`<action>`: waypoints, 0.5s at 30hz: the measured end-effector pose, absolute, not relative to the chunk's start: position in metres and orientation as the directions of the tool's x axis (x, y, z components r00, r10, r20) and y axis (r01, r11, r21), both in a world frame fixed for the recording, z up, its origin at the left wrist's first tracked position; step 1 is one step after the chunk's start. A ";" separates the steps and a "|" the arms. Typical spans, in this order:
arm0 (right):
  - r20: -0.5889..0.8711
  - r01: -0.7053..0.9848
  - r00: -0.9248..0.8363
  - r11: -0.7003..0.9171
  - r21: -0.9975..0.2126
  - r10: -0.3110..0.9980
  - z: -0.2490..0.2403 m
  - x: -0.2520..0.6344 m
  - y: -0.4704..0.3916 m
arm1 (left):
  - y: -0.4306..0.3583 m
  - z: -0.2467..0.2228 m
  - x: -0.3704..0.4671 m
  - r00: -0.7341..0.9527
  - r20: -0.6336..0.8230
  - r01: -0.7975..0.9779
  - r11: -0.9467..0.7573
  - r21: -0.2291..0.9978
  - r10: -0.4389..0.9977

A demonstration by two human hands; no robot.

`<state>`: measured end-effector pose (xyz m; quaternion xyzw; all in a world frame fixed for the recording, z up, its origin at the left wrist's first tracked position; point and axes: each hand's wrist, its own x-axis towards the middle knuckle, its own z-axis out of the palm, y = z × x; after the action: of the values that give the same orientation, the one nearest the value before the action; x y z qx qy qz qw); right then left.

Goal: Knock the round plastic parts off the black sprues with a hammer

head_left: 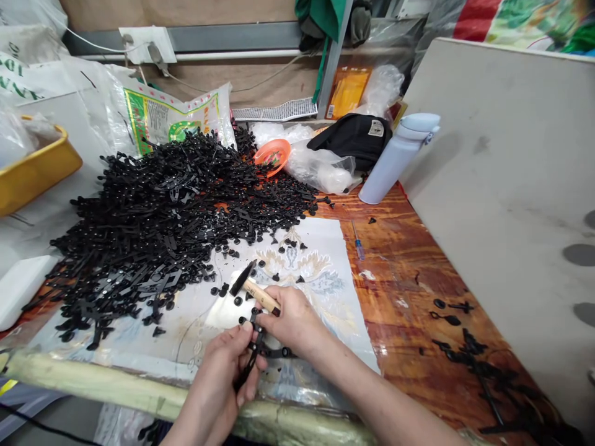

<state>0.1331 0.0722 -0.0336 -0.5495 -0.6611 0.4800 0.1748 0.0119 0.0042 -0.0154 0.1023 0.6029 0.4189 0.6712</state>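
My left hand (230, 365) is closed round a slim black plastic part (255, 350), which points up from between thumb and fingers. In my right hand (295, 319) is a small hammer (260, 295) with a black head and a short wooden handle; the head points up and left. The thumb and fingertip of that hand also meet the upper end of the plastic part. Another black piece (281, 352) shows just beneath my right hand. Several small round black pieces (238, 301) lie on the patterned sheet (325, 291) around the hammer head.
A big heap of black plastic parts (171, 198) covers the back left. Behind it are a printed sack (176, 114) and an orange dish (273, 156). A light blue bottle (397, 160), a screwdriver (357, 241) and loose black parts (474, 353) lie rightward, beside a grey panel (511, 161).
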 end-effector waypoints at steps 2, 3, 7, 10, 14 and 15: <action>-0.296 0.560 -0.335 -0.064 -0.826 0.895 -0.034 0.133 0.072 | 0.005 -0.014 0.011 -0.078 -0.754 -0.441 0.656 0.613 0.652; -0.295 0.561 -0.335 -0.062 -0.826 0.895 -0.034 0.132 0.072 | 0.006 -0.014 0.011 -0.075 -0.766 -0.445 0.666 0.598 0.638; -0.271 0.559 -0.350 -0.031 -0.828 0.897 -0.032 0.131 0.074 | 0.008 -0.011 0.008 -0.083 -0.782 -0.440 0.682 0.585 0.617; -0.232 0.548 -0.396 0.026 -0.836 0.888 -0.019 0.138 0.072 | 0.006 -0.011 0.009 -0.136 -0.739 -0.386 0.652 0.653 0.660; -0.058 0.495 -0.447 0.194 -0.847 0.893 0.007 0.162 0.057 | 0.002 -0.013 0.012 -0.213 -0.639 -0.227 0.599 0.768 0.739; 0.010 0.482 -0.459 0.258 -0.837 0.888 0.010 0.169 0.051 | 0.001 -0.014 0.013 -0.226 -0.617 -0.179 0.590 0.787 0.754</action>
<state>0.1690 0.0505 0.0104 -0.4554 -0.7524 0.4042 0.2513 0.0132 0.0012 -0.0144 0.2131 0.6737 0.3992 0.5843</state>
